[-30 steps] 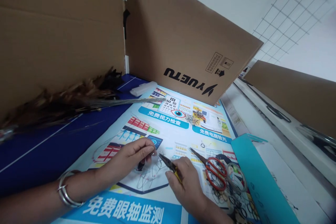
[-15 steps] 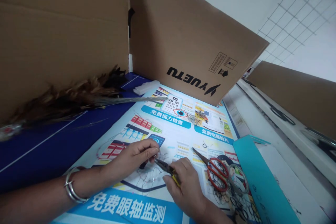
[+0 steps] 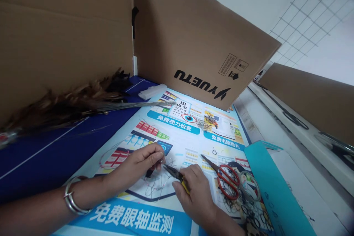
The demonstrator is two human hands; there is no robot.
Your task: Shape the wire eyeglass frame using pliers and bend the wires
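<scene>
Pliers (image 3: pixel 173 172), wrapped in the right hand (image 3: pixel 195 191), have moved nearer the left hand (image 3: pixel 149 160), which pinches a tiny piece (image 3: pixel 161 161), unidentifiable, near thin wires (image 3: pixel 160 188); such fine work calls for steady tips.

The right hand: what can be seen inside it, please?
The right hand holds pliers: their dark jaws and part of a yellow handle show. The palm and fingers cover the rest, so whether anything else is inside cannot be seen.
</scene>
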